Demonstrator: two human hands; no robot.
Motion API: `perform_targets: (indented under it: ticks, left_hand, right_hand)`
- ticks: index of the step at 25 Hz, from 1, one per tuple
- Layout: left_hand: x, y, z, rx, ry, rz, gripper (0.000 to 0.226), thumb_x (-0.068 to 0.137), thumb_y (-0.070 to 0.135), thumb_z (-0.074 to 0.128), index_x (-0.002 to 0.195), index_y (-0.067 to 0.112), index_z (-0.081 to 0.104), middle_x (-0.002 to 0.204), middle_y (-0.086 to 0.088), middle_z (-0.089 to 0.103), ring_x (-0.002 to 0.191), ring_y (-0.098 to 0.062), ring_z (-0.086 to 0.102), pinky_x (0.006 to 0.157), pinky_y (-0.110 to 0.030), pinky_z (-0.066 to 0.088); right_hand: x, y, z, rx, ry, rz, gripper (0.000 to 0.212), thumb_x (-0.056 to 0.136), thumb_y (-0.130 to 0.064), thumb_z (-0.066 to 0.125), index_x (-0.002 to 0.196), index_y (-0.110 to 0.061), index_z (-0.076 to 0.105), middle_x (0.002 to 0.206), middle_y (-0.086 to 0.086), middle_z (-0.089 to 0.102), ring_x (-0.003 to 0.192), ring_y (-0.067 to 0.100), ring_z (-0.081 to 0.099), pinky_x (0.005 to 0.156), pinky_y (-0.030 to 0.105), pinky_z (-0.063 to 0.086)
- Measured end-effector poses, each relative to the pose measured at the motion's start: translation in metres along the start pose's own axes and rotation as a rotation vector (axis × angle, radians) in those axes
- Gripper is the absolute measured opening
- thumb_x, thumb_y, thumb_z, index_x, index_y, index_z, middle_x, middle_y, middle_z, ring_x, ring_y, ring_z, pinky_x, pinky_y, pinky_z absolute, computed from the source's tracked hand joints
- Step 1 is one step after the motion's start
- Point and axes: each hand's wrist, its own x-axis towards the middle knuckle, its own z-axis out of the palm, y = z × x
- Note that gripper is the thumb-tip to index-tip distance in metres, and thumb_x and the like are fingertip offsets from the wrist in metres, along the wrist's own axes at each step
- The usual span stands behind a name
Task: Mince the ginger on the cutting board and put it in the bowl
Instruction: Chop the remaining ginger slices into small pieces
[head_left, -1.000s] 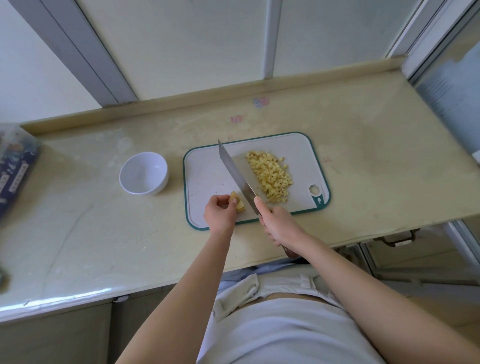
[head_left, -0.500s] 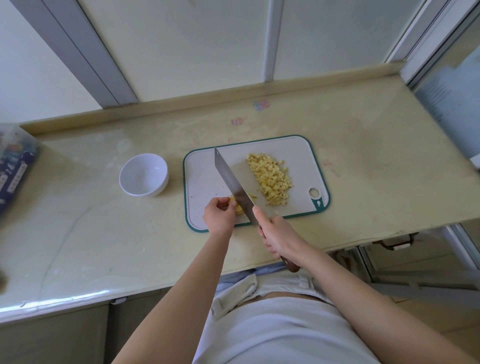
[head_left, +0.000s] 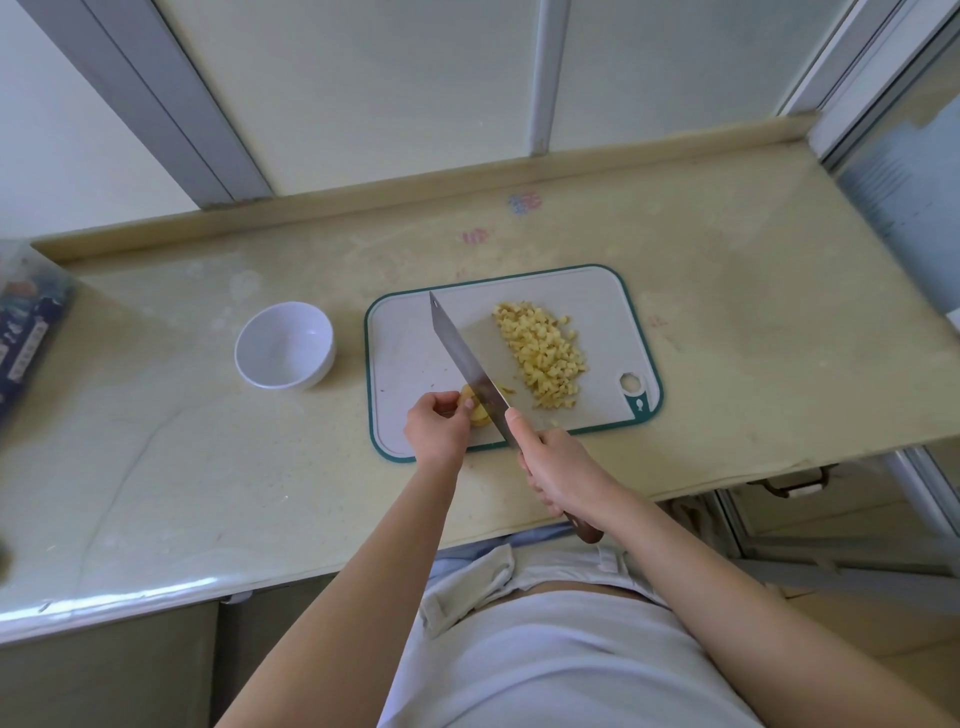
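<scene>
Right hand (head_left: 563, 475) wrapped around the cleaver (head_left: 470, 371) handle, blade angled across the cutting board (head_left: 410, 338), its lower part touching the ginger chunk (head_left: 475, 410). Left hand (head_left: 436, 428) curled shut on that chunk, fingertips just beside the blade, close to the board's near edge. Diced ginger pile (head_left: 543, 353) sits on the board's right half, apart from the knife, short of the hanging hole (head_left: 630, 382). White bowl (head_left: 283, 345) stands left of the board, a bare strip of counter (head_left: 753, 322) between them. Open counter right of the board and behind it to the back ledge. A printed package (head_left: 28, 338) at the far left edge; its writing is too blurred to read.
</scene>
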Motion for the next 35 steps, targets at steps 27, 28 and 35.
perform_targets:
  ticks: [27,28,35]
  left_hand:
    - [0.003,0.001,-0.001,0.012,-0.025,0.000,0.012,0.083,0.016,0.068,0.092,0.010,0.063,0.088,-0.005,0.065,0.082,-0.019,0.061,0.086,-0.034,0.052]
    - [0.003,0.001,-0.001,0.014,-0.028,0.003,0.012,0.083,0.016,0.069,0.092,0.010,0.064,0.088,-0.005,0.065,0.084,-0.020,0.062,0.087,-0.035,0.052]
    - [0.000,0.001,-0.001,-0.004,-0.030,0.005,0.011,0.082,0.018,0.069,0.090,0.013,0.064,0.088,-0.004,0.066,0.088,-0.023,0.064,0.087,-0.037,0.053]
  right_hand:
    - [0.031,-0.001,0.007,-0.163,0.071,-0.063,0.063,0.099,-0.060,0.027,0.057,-0.013,0.036,0.054,0.002,0.041,0.049,0.018,0.041,0.052,0.028,0.035]
    - [0.032,0.000,0.007,-0.146,0.055,-0.053,0.063,0.097,-0.062,0.026,0.057,-0.015,0.034,0.053,0.000,0.038,0.047,0.018,0.038,0.050,0.027,0.034]
    - [0.027,-0.006,-0.002,0.086,-0.046,0.028,0.055,0.095,-0.067,0.030,0.065,-0.020,0.031,0.048,-0.007,0.025,0.041,0.011,0.022,0.041,0.021,0.020]
